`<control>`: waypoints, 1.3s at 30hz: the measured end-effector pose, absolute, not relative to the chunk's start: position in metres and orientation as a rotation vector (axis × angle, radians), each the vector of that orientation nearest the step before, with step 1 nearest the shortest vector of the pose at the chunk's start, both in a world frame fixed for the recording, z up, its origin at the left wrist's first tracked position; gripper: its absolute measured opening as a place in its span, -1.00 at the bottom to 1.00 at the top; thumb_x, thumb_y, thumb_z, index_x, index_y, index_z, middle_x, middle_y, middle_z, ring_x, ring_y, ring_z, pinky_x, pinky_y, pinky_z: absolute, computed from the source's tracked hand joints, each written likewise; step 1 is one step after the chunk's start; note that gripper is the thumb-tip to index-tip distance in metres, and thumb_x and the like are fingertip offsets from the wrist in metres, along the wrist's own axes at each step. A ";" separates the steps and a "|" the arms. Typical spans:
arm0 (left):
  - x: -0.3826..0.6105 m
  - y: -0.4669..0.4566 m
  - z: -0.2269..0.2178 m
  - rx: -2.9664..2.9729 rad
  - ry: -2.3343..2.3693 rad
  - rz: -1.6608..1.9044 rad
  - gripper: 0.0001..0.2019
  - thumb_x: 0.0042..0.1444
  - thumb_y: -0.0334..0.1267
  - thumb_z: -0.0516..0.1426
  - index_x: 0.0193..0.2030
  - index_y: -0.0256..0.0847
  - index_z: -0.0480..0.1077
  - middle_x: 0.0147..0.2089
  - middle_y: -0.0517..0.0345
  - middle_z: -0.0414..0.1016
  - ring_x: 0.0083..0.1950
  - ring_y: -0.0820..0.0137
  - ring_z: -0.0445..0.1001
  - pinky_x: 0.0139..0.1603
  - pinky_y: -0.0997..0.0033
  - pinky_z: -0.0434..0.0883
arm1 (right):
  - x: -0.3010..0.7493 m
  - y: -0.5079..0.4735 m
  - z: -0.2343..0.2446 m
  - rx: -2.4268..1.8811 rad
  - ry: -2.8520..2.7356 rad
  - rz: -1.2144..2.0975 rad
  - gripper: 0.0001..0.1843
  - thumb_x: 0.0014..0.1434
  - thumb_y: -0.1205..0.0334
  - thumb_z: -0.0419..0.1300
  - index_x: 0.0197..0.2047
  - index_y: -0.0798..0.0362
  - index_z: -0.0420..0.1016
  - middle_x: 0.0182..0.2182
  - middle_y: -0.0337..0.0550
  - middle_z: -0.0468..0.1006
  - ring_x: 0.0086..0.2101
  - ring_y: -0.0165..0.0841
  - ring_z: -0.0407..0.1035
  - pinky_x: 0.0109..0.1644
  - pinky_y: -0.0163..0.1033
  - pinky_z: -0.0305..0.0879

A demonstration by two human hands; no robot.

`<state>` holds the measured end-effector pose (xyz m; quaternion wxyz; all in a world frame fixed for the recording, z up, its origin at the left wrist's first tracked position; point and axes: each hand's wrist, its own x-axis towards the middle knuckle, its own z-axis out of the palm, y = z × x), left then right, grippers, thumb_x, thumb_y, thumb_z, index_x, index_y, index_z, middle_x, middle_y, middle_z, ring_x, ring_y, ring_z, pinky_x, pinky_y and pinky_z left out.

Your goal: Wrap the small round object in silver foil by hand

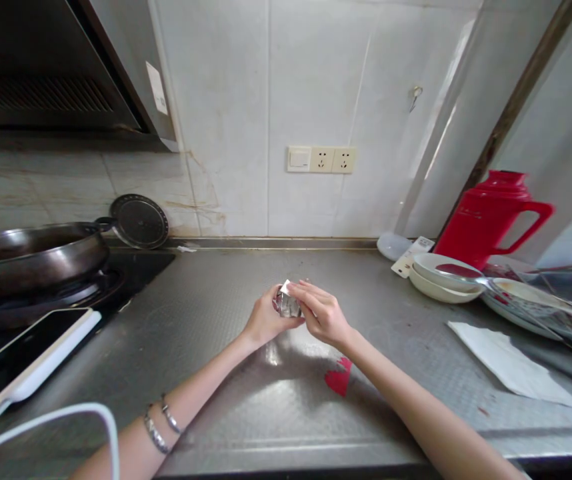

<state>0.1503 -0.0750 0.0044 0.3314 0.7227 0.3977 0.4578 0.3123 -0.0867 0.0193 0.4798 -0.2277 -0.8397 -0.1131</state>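
Over the middle of the counter, we are holding a small glass between both hands. Our left hand is clasping its left side; our right hand is reaching in from the right, close beside the left, its fingertips touching a white scrap at the top of the glass (whether they are pinching it or only pressing it, we cannot tell). The glass is catching light, and our fingers are hiding too much to show what it is containing. A red scrap is lying on the counter, nearer us, beside our right forearm.

On the left, a pan is sitting on the stove, its inside showing dark. A phone is lying nearer us.

On the far right, two bowls are standing one inside the other, the upper one showing a reddish patch (we are not telling what it is). A red flask is standing behind them, its inside hidden. A plate is resting to their right, and a white tissue is lying nearer.
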 end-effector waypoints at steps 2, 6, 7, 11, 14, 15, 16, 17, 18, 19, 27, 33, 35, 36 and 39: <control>0.150 -0.075 0.004 1.898 1.052 1.195 -0.40 -0.23 -0.20 0.33 0.01 -0.25 0.31 -0.22 0.14 0.51 -0.28 0.40 0.44 -0.30 0.47 0.36 | 0.312 -0.088 0.021 -0.542 -2.074 -0.327 -0.54 0.19 0.52 -0.04 0.13 0.09 0.29 -0.06 0.03 0.55 -0.01 -0.26 0.43 0.14 -0.01 0.34; 0.150 -0.075 0.006 1.926 1.080 1.199 -0.50 -0.22 -0.24 0.30 -0.07 -0.25 0.33 -0.27 0.18 0.49 -0.31 0.43 0.42 -0.33 0.50 0.34 | 0.311 -0.092 0.025 -0.467 -2.112 -0.430 -0.52 0.15 0.53 -0.05 0.14 0.16 0.28 -0.05 0.10 0.53 0.00 -0.24 0.42 0.11 -0.02 0.37; 0.150 -0.076 0.007 1.932 1.081 1.201 -0.52 -0.22 -0.25 0.29 -0.10 -0.25 0.33 -0.28 0.20 0.48 -0.32 0.44 0.41 -0.34 0.51 0.33 | 0.311 -0.093 0.026 -0.448 -2.116 -0.444 -0.51 0.14 0.54 -0.05 0.14 0.17 0.28 -0.05 0.10 0.53 0.01 -0.24 0.41 0.11 -0.02 0.37; 0.149 -0.077 0.011 1.956 1.047 1.222 -0.61 -0.19 -0.23 0.28 -0.18 -0.25 0.32 -0.32 0.22 0.47 -0.33 0.45 0.40 -0.35 0.51 0.33 | 0.309 -0.096 0.026 -0.406 -2.119 -0.412 -0.52 0.15 0.52 -0.07 0.12 0.14 0.32 -0.05 0.07 0.54 0.04 -0.24 0.38 0.13 -0.02 0.36; 0.149 -0.076 0.011 1.960 1.083 1.217 -0.61 -0.19 -0.20 0.28 -0.20 -0.25 0.33 -0.32 0.19 0.49 -0.31 0.41 0.43 -0.31 0.48 0.35 | 0.306 -0.099 0.024 -0.412 -2.127 -0.306 -0.53 0.17 0.50 -0.06 0.12 0.08 0.33 -0.03 0.02 0.53 0.05 -0.26 0.37 0.15 -0.01 0.33; 0.149 -0.075 0.011 1.956 1.117 1.214 -0.61 -0.19 -0.19 0.29 -0.20 -0.24 0.34 -0.30 0.18 0.50 -0.30 0.39 0.44 -0.29 0.46 0.37 | 0.306 -0.100 0.024 -0.423 -2.109 -0.260 -0.53 0.18 0.50 -0.06 0.13 0.05 0.33 -0.03 0.00 0.53 0.05 -0.27 0.38 0.15 -0.01 0.33; 0.149 -0.075 0.011 1.948 1.146 1.211 -0.59 -0.20 -0.19 0.29 -0.18 -0.23 0.35 -0.28 0.17 0.51 -0.28 0.38 0.45 -0.26 0.44 0.38 | 0.305 -0.100 0.025 -0.446 -2.069 -0.209 -0.54 0.20 0.50 -0.06 0.12 0.03 0.33 -0.03 -0.03 0.54 0.03 -0.28 0.39 0.15 -0.01 0.33; 0.149 -0.074 0.010 1.930 1.164 1.208 -0.56 -0.21 -0.19 0.30 -0.15 -0.22 0.36 -0.25 0.16 0.52 -0.25 0.36 0.47 -0.23 0.42 0.39 | 0.305 -0.100 0.025 -0.482 -2.008 -0.153 -0.56 0.21 0.48 -0.06 0.10 0.00 0.35 -0.04 -0.05 0.54 0.01 -0.29 0.41 0.15 -0.01 0.33; 0.149 -0.074 0.010 1.903 1.168 1.205 -0.51 -0.22 -0.19 0.31 -0.10 -0.21 0.35 -0.21 0.14 0.53 -0.23 0.35 0.48 -0.21 0.41 0.39 | 0.305 -0.100 0.026 -0.532 -1.934 -0.092 -0.59 0.23 0.46 -0.06 0.08 -0.02 0.38 -0.06 -0.08 0.55 -0.01 -0.29 0.42 0.14 -0.02 0.34; 0.150 -0.074 0.010 1.875 1.161 1.203 -0.47 -0.24 -0.18 0.32 -0.06 -0.21 0.35 -0.19 0.13 0.53 -0.22 0.34 0.48 -0.19 0.40 0.40 | 0.305 -0.098 0.027 -0.593 -1.852 -0.033 -0.62 0.25 0.43 -0.05 0.04 -0.03 0.41 -0.07 -0.10 0.56 -0.03 -0.30 0.44 0.12 -0.05 0.36; 0.151 -0.081 0.012 1.807 1.068 1.146 -0.37 -0.25 -0.16 0.34 0.01 -0.30 0.33 -0.25 0.10 0.50 -0.28 0.38 0.45 -0.25 0.42 0.36 | 0.307 -0.084 0.025 -0.874 -1.718 0.325 -0.75 0.24 0.30 0.04 -0.14 0.02 0.54 -0.25 -0.14 0.63 -0.26 -0.32 0.53 -0.20 -0.25 0.47; 0.149 -0.075 0.005 1.787 1.104 1.147 -0.36 -0.26 -0.15 0.35 0.02 -0.29 0.34 -0.25 0.10 0.51 -0.28 0.37 0.46 -0.24 0.40 0.39 | 0.306 -0.087 0.021 -0.779 -1.829 0.216 -0.70 0.24 0.35 0.01 -0.05 -0.01 0.50 -0.15 -0.12 0.61 -0.17 -0.31 0.52 -0.11 -0.23 0.47; 0.149 -0.072 0.002 1.775 1.112 1.154 -0.35 -0.28 -0.16 0.36 0.02 -0.28 0.34 -0.26 0.10 0.51 -0.27 0.36 0.47 -0.23 0.40 0.40 | 0.306 -0.087 0.019 -0.745 -1.866 0.150 -0.68 0.25 0.37 0.00 -0.02 -0.02 0.48 -0.11 -0.10 0.59 -0.11 -0.31 0.50 -0.06 -0.21 0.46; 0.149 -0.071 0.001 1.771 1.113 1.159 -0.35 -0.28 -0.16 0.36 0.02 -0.28 0.35 -0.26 0.10 0.52 -0.26 0.36 0.48 -0.24 0.40 0.41 | 0.307 -0.087 0.018 -0.728 -1.885 0.120 -0.66 0.25 0.39 -0.02 -0.01 -0.01 0.47 -0.10 -0.09 0.58 -0.09 -0.31 0.49 -0.04 -0.20 0.45; 0.149 -0.068 -0.001 1.762 1.113 1.189 -0.36 -0.29 -0.19 0.36 0.01 -0.26 0.35 -0.25 0.11 0.52 -0.25 0.35 0.48 -0.22 0.41 0.41 | 0.307 -0.086 0.015 -0.676 -1.942 0.036 -0.61 0.24 0.43 -0.05 0.05 0.01 0.42 -0.05 -0.04 0.55 -0.03 -0.30 0.45 0.00 -0.17 0.44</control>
